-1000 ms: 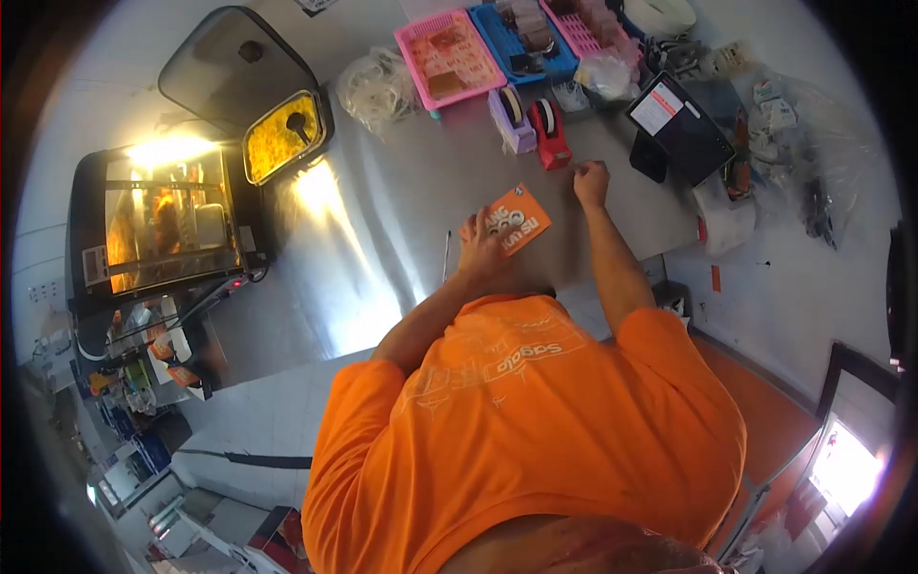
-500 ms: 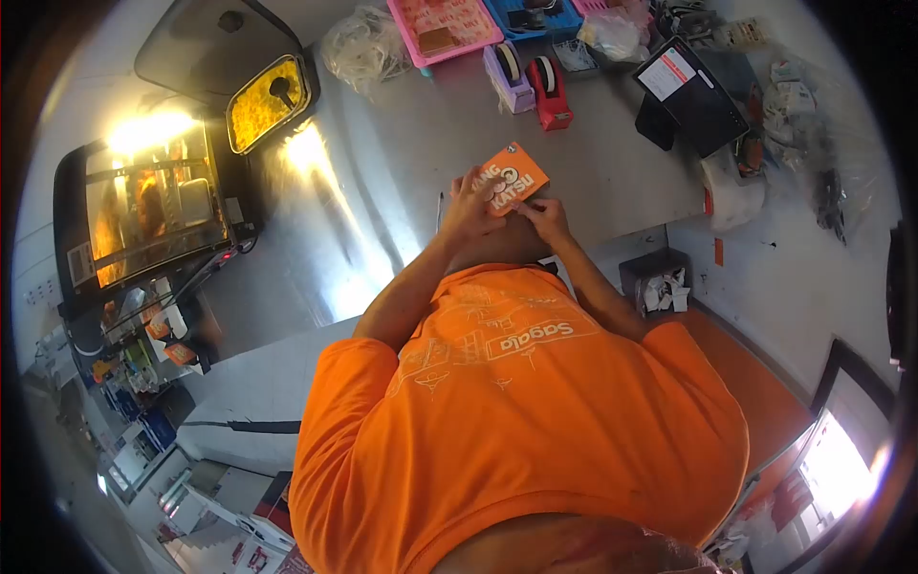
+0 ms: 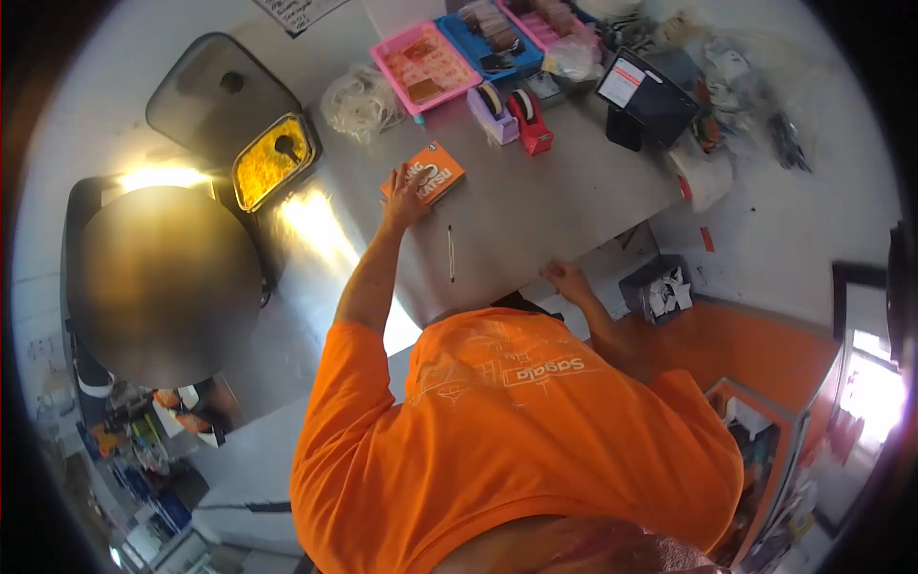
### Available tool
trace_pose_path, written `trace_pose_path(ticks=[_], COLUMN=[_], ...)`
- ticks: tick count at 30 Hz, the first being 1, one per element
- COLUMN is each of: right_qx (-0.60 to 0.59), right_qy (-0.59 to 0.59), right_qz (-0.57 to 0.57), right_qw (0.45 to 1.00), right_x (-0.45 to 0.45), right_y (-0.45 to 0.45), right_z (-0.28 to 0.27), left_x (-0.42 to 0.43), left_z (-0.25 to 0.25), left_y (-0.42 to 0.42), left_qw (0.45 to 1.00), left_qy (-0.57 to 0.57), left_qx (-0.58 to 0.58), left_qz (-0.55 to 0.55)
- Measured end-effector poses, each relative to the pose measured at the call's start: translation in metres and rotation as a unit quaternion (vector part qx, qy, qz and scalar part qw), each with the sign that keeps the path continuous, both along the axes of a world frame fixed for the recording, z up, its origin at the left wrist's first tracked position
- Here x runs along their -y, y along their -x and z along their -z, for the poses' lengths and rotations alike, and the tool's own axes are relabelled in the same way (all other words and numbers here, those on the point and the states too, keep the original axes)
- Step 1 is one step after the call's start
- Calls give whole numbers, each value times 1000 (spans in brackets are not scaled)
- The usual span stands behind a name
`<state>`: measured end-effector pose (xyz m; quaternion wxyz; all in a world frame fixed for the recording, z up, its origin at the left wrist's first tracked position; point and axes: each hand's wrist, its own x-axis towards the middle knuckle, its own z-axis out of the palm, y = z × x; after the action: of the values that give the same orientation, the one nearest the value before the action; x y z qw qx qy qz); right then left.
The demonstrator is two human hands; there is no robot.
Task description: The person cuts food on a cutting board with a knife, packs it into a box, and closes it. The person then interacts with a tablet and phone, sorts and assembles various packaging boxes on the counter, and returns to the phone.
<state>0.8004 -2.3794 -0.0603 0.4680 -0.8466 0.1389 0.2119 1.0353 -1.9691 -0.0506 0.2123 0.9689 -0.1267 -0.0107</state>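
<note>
An orange box [image 3: 444, 175] with white lettering rests on the steel counter. My left hand [image 3: 405, 199] grips its near left side, fingers over the printed top. On the counter between my hands lies a thin white stick [image 3: 451, 256], which looks like a pen; neither hand touches it. My right hand [image 3: 568, 281] is at the counter's front edge, apart from the box. Its fingers are curled together, and I cannot make out whether anything small is in them.
A purple tape dispenser [image 3: 492, 117] and a red tape dispenser [image 3: 532, 124] stand behind the box, near a pink tray [image 3: 470, 78]. A dark tablet [image 3: 660, 100] stands at right. At left are an orange-yellow food pan [image 3: 260, 170] and a blurred round patch. A waste bin [image 3: 639, 287] sits below the edge.
My left hand has moved the box forward and left across the counter. My right hand has let go of the box and drawn back toward the front edge. The white stick now shows.
</note>
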Motion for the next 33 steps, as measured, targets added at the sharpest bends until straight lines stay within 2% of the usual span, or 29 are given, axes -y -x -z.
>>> trace_pose_path(ticks=[1, 2, 4, 6, 7, 8, 10, 11, 12, 13, 14, 15, 16, 18, 20, 22, 24, 26, 29, 32, 33], right_qx=[19, 39, -27, -20, -89, -157, -189, -211, -266, -311, -349, -352, -362, -352, -318, -273, -229, -178, -92, -17, 10], right_qy=[6, 13, -15, -76, -63, -55, -67, -78, -81, -95, -117, -215, -305, -374, -407, -428, -446, -465, -488, -496, -494], right_qz=[6, 14, 142, 243, 282, 326, 410, 459, 492, 521, 545, 560, 570, 609, 661, 704, 738, 767, 800, 824, 831], right_qw=[1000, 999, 989, 967, 953, 931, 890, 860, 825, 789, 754, 718, 672, 604, 545, 497, 453, 406, 336, 275, 256], right_x=[7, 14, 15, 7, -6, -20, -62, -93, -123, -149, -175, -203, -229, -274, -306, -333, -348, -359, -363, -353, -342], right_y=[29, 61, 127, 216, 260, 297, 386, 441, 489, 519, 547, 594, 642, 679, 714, 750, 784, 817, 871, 919, 934], right_z=[18, 36, 56, 76, 77, 73, 58, 47, 42, 38, 40, 84, 128, 77, 41, 32, 30, 28, 32, 44, 45], left_x=[-6, -4, 12, 21, 30, 47, 89, 93, 121, 136, 152, 165, 186, 219, 245, 257, 270, 281, 297, 321, 341], left_z=[-1, 1, 5, 13, 13, -10, -46, -11, -102, -46, -51, -54, -55, -53, -23, -41, 13, 26, 26, 29, 31], left_y=[-10, -18, -35, -52, -62, -62, -28, -36, 13, -4, 27, 46, 78, 171, 265, 385, 465, 548, 672, 772, 804], left_qw=[997, 999, 997, 998, 998, 994, 938, 990, 994, 990, 968, 957, 900, 907, 870, 853, 763, 676, 610, 547, 548], left_qy=[68, 24, -65, -42, -29, 91, 323, -8, -39, -46, 120, 130, 318, 290, 294, 307, 284, 192, 62, 55, 51], left_qx=[-12, -14, -11, 23, 40, 57, 20, 130, -43, 88, 217, 256, 260, 228, 205, -83, -330, -348, -465, -459, -441], left_qz=[32, 36, 47, 38, 41, -26, -127, -63, -92, -102, -48, 36, 147, 206, 338, 413, 477, 621, 639, 698, 708])
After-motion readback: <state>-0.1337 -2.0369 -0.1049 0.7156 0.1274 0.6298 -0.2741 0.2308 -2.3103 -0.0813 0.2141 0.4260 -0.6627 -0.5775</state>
